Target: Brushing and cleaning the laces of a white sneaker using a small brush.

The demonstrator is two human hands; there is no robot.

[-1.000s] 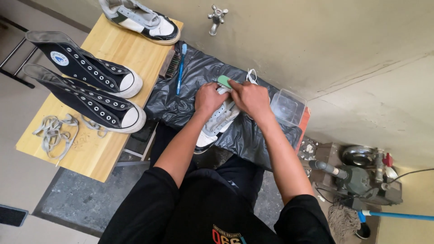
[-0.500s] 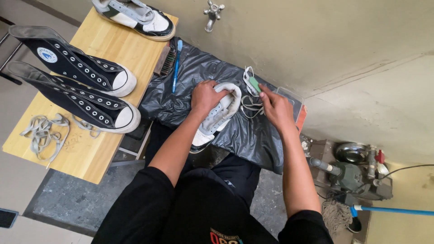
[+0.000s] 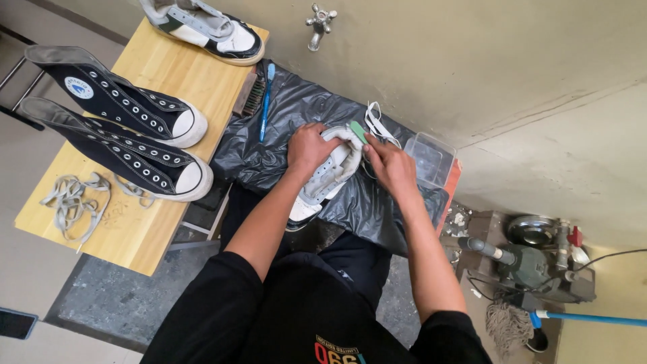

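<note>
While left hand [image 3: 306, 149] grips white sneaker [image 3: 325, 176], right hand [image 3: 391, 165] pinches green brush [image 3: 358, 131], clear tub [image 3: 430, 156] near.

The hands [image 3: 350, 155] hide much of the white shoe [image 3: 323, 182]; green brush [image 3: 358, 131] mostly covered.

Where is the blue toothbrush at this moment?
In the head view, the blue toothbrush lies on the black plastic sheet, beside the wooden brush at the table edge, left of the left hand.

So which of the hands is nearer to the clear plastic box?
Right. The right hand is just beside the clear plastic box; the left hand holds the white shoe, farther away.
</note>
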